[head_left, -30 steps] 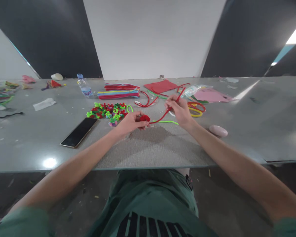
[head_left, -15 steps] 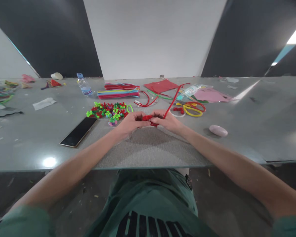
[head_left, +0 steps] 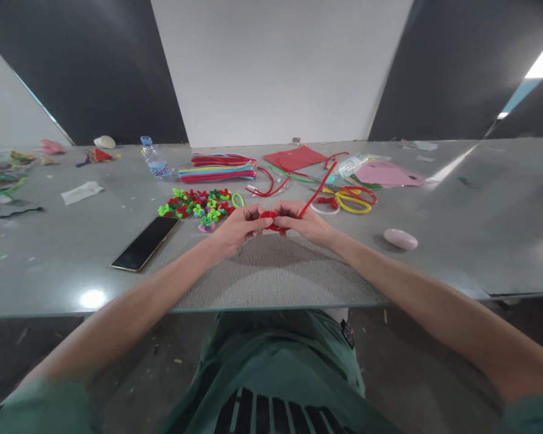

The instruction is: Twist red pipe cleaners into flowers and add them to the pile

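Between my two hands, just above the table, is a red pipe cleaner [head_left: 315,198] that is bent into a small coiled shape at its lower end. My left hand [head_left: 245,227] pinches the coil from the left with thumb and fingers. From the other side, my right hand [head_left: 302,222] grips it too, and a long free end sticks up past these fingers to the right. The fingertips hide part of the coil. Left of my left hand lies a cluster of small green and red pipe-cleaner flowers [head_left: 199,206].
A black phone [head_left: 145,243] lies left. Behind are bundled pipe cleaners [head_left: 217,173], a water bottle [head_left: 154,158] and a red sheet [head_left: 295,157]. Rightward are yellow-handled scissors [head_left: 353,202], a pink sheet [head_left: 387,174], a clear bottle [head_left: 346,169] and a pale pink oval object [head_left: 400,239].
The free end of the red pipe cleaner has dropped lower and its tip now reaches less far. The coil between my fingertips looks rounder. Both hands stay in nearly the same place.
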Tool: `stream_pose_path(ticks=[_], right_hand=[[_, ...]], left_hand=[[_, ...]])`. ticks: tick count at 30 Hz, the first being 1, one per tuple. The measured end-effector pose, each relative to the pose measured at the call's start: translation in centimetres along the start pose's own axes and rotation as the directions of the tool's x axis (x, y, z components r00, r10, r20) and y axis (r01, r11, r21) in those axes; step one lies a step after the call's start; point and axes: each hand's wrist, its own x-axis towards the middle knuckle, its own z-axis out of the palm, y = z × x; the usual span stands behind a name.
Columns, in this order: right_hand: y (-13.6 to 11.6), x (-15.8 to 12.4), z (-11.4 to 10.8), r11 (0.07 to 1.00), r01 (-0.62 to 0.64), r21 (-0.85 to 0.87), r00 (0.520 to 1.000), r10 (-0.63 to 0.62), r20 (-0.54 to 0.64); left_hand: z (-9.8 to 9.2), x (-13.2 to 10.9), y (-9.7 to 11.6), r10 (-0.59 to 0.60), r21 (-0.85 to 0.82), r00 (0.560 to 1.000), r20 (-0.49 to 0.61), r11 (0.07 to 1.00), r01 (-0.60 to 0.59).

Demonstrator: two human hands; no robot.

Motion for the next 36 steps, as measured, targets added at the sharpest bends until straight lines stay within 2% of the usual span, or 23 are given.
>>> stream_pose_path(ticks=[4, 10, 18, 21, 28, 30, 33, 36], right_hand=[[0.2, -0.1, 0.1, 0.998, -0.017, 0.06, 1.0, 0.016, 0.011], [0.2, -0.2, 0.0, 0.993, -0.016, 0.116, 0.999, 0.019, -0.027], [0.5, -0.3, 0.1, 0.989, -0.014, 0.15, 1.0, 0.012, 0.015], [0.3, -0.3, 0.3, 0.995, 0.0, 0.096, 1.0, -0.001, 0.008], [-0.2, -0.5, 0.3, 0.966, 0.09, -0.244, 0.994, -0.104, -0.041], [-0.1, -0.4, 0.3, 0.962, 0.102, -0.254, 0.992, -0.116, -0.04], [0.1, -0.1, 0.5, 0.978, 0.104, -0.183, 0.99, -0.119, -0.073], [0.4, 0.1, 0.8, 0.995, 0.048, -0.09, 0.99, -0.059, -0.126]], left_hand=[[0.5, 0.1, 0.0, 0.008, -0.072, 1.0, -0.016, 0.997, -0.009], [-0.5, -0.2, -0.1, -0.065, -0.119, 0.997, 0.028, 0.991, 0.068], [-0.7, 0.1, -0.4, 0.049, -0.101, 0.999, 0.016, 0.994, -0.047], [-0.5, 0.0, -0.2, 0.043, -0.037, 0.999, 0.023, 0.998, -0.042], [-0.6, -0.4, 0.2, 0.022, 0.125, 0.999, 0.039, 0.992, -0.027], [-0.5, -0.2, 0.0, 0.048, 0.136, 0.998, 0.033, 0.989, -0.052], [-0.3, 0.0, -0.3, 0.086, 0.126, 0.996, -0.027, 0.989, -0.082], [-0.3, 0.1, -0.4, 0.072, 0.094, 0.994, -0.079, 0.993, -0.064]])
